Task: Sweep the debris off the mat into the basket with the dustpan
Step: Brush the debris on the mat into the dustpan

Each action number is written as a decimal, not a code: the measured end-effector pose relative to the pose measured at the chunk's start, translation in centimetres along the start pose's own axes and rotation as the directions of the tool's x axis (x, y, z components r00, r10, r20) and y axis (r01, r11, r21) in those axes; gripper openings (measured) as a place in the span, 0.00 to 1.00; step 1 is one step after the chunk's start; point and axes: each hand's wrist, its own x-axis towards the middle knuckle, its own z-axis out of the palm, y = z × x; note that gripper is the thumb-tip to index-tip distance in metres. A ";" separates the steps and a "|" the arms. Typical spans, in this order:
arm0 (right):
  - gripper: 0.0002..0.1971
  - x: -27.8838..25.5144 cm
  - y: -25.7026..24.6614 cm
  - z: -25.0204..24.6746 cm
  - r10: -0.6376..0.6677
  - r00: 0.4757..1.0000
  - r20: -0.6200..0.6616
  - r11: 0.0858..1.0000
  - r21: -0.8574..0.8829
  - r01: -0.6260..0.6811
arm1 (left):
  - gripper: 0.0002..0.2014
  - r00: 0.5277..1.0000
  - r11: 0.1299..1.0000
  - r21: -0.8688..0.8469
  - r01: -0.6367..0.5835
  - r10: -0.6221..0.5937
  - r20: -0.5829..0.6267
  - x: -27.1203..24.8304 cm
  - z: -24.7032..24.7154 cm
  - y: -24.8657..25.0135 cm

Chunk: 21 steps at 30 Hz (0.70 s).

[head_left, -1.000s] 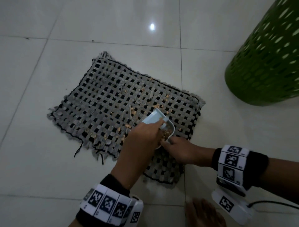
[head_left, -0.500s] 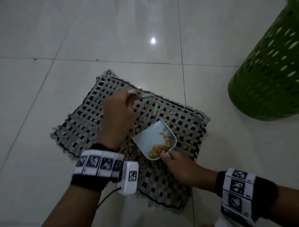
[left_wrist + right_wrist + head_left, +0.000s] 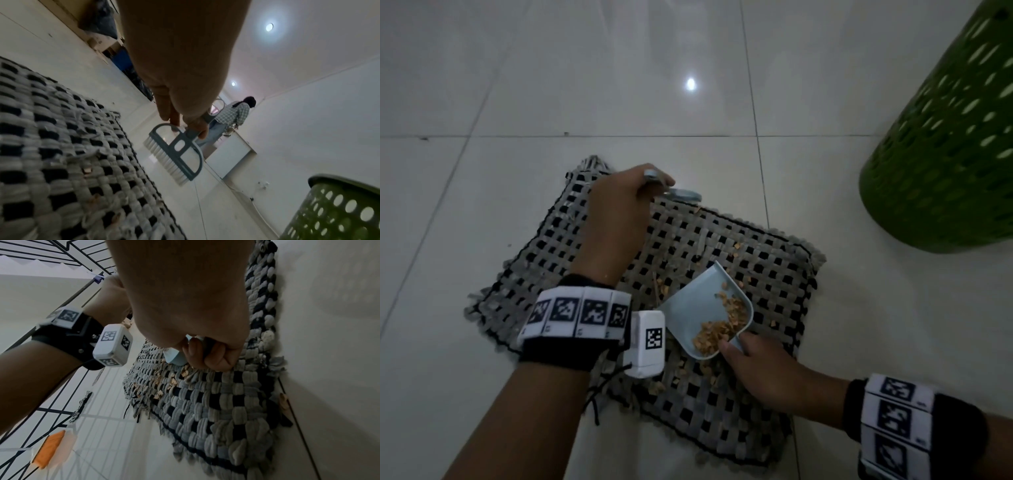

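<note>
Gripping the dustpan (image 3: 705, 308) handle in my right hand (image 3: 763, 373) and the brush (image 3: 176, 151) in my left hand (image 3: 616, 219), I judge the job roughly half done: debris (image 3: 719, 329) fills the pan, scraps dot the mat (image 3: 774, 274), basket (image 3: 945, 154) waits at two o'clock.

I see a pale tiled floor (image 3: 551, 85). The woven mat (image 3: 774, 274) lies on it under my fingers (image 3: 726, 349). The green basket (image 3: 945, 154) stands well beyond them.
</note>
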 end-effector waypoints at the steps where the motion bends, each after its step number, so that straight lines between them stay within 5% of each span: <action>1: 0.23 0.0 0.1 0.0 -0.002 1.000 -0.006 1.000 -0.003 0.002 | 0.11 1.000 1.000 -0.002 -0.020 0.020 -0.016 0.5 0.6 0.2; 5: 0.23 0.0 0.0 0.2 0.001 1.000 -0.017 1.000 -0.027 -0.001 | 0.12 1.000 0.999 0.032 -0.018 0.018 0.005 1.3 2.0 0.2; 10: 0.22 0.0 0.0 0.1 0.015 1.000 -0.017 1.000 -0.025 -0.016 | 0.13 0.982 0.993 0.114 -0.043 0.021 0.186 1.4 0.6 -0.3; 16: 0.22 0.0 -0.1 0.0 0.020 1.000 -0.014 1.000 -0.012 -0.020 | 0.14 0.997 0.996 0.057 -0.070 0.068 0.041 2.3 1.5 0.3; 21: 0.22 -0.1 -0.2 -0.1 0.016 1.000 -0.014 1.000 0.014 -0.015 | 0.11 0.979 0.993 0.114 -0.036 0.012 0.204 2.0 2.2 0.4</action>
